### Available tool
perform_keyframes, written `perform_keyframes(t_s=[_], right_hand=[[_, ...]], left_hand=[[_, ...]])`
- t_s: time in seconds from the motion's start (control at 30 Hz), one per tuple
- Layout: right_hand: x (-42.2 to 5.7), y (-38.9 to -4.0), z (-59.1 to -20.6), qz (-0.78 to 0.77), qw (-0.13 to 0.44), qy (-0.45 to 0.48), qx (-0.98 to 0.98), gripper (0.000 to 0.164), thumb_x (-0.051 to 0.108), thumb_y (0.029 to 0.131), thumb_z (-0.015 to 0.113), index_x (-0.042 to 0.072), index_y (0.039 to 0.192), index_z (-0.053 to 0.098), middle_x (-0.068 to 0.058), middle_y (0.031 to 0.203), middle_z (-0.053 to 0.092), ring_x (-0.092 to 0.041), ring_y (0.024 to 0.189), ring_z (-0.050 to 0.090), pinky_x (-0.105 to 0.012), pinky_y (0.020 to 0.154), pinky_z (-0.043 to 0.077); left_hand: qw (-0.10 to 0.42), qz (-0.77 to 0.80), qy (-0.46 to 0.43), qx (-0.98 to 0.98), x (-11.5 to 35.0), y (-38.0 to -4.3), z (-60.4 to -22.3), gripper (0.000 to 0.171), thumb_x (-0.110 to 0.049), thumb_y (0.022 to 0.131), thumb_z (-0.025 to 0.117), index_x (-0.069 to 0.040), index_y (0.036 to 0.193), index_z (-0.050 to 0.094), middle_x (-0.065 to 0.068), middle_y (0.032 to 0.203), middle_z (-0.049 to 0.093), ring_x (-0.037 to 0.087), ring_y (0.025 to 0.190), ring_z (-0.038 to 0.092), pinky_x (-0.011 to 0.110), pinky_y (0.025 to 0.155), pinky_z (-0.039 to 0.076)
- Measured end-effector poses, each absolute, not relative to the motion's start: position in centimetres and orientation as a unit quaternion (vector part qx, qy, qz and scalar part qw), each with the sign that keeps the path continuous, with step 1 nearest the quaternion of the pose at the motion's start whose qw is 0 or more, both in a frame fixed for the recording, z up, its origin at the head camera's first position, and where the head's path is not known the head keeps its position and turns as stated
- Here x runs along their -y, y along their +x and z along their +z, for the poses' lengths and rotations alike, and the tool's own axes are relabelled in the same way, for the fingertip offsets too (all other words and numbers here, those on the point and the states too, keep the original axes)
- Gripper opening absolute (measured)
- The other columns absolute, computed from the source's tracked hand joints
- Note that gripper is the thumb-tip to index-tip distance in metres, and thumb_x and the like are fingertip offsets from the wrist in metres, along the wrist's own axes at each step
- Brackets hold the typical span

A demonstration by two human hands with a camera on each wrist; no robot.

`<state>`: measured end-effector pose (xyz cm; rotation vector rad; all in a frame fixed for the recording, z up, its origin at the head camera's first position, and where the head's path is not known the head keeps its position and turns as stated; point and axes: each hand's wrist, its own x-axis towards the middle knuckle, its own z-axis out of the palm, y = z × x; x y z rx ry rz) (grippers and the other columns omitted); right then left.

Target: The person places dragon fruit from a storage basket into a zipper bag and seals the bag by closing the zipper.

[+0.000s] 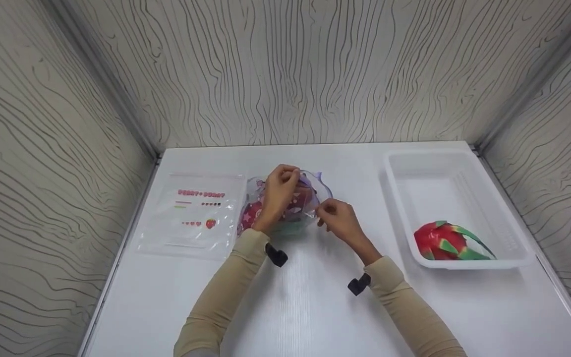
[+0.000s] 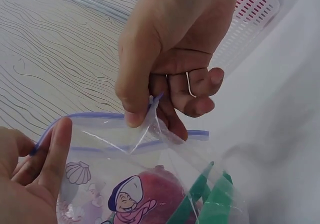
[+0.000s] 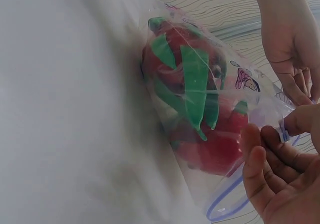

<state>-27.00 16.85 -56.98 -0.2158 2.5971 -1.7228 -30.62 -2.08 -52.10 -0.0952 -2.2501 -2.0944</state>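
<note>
A clear zip bag with a purple zip edge and cartoon prints lies at the table's middle. Inside it, the right wrist view shows two dragon fruits, a leafy one and a redder one. My left hand pinches the bag's purple edge between thumb and fingers, as the left wrist view shows. At the other end of the opening, my right hand pinches the zip near its corner with thumb and forefinger, its remaining fingers loosely bent. The bag's mouth looks parted between the hands.
A second clear zip bag with pink lettering and strawberry prints lies flat on the left. To the right stands a white perforated basket, holding another dragon fruit at its near end. Wood-patterned panels enclose the white table.
</note>
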Motion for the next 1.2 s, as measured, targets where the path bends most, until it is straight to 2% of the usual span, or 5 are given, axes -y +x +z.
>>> perform_keyframes(t_s=[0.13, 0.37, 0.57, 0.83, 1.2], right_hand=[[-17.1, -27.4, -56.6, -0.571, -0.025, -0.077, -0.817, 0.010, 0.006, 0.100, 0.067, -0.001, 0.096, 0.073, -0.016, 0.091, 0.075, -0.036, 0.083, 0.075, -0.020, 0.065, 0.059], [-17.2, -28.2, -54.7, -0.548, -0.104, -0.112, -0.822, 0.006, 0.002, 0.096, 0.069, -0.001, 0.093, 0.074, -0.015, 0.093, 0.076, -0.014, 0.083, 0.066, -0.015, 0.072, 0.054], [-17.8, -29.0, -53.0, -0.522, -0.127, -0.131, -0.833, 0.005, 0.003, 0.095, 0.071, 0.001, 0.095, 0.076, -0.011, 0.094, 0.076, -0.013, 0.084, 0.064, -0.013, 0.075, 0.050], [-18.6, -29.6, -51.2, -0.522, -0.146, -0.194, -0.817, 0.007, -0.003, 0.096, 0.071, 0.000, 0.101, 0.075, -0.013, 0.101, 0.077, -0.013, 0.093, 0.071, -0.011, 0.085, 0.055], [-19.0, -29.6, -49.9, -0.530, -0.181, -0.240, -0.793, 0.013, -0.013, 0.094, 0.069, -0.005, 0.103, 0.074, -0.018, 0.100, 0.076, -0.002, 0.093, 0.069, -0.009, 0.093, 0.054]], left_hand=[[0.046, -0.690, -0.024, 0.722, 2.5, -30.8, -52.0, 0.020, -0.024, 0.109, 0.062, -0.007, 0.118, 0.069, 0.009, 0.101, 0.081, 0.020, 0.079, 0.081, 0.031, 0.066, 0.064], [0.055, -0.715, -0.008, 0.697, 3.2, -31.0, -51.2, 0.018, -0.021, 0.109, 0.062, -0.006, 0.118, 0.067, 0.012, 0.101, 0.079, 0.023, 0.080, 0.081, 0.039, 0.077, 0.067], [0.047, -0.717, -0.003, 0.695, 3.8, -30.9, -50.5, 0.019, -0.023, 0.110, 0.060, -0.009, 0.121, 0.065, 0.008, 0.100, 0.077, 0.023, 0.082, 0.080, 0.039, 0.079, 0.067], [0.072, -0.725, -0.036, 0.684, 4.2, -30.7, -50.1, 0.022, -0.022, 0.110, 0.059, -0.004, 0.120, 0.066, 0.009, 0.085, 0.075, 0.021, 0.067, 0.076, 0.032, 0.067, 0.066], [0.125, -0.720, -0.020, 0.682, 5.2, -31.4, -49.3, 0.024, -0.018, 0.111, 0.055, 0.001, 0.112, 0.070, -0.001, 0.067, 0.060, 0.012, 0.054, 0.051, 0.020, 0.048, 0.045]])
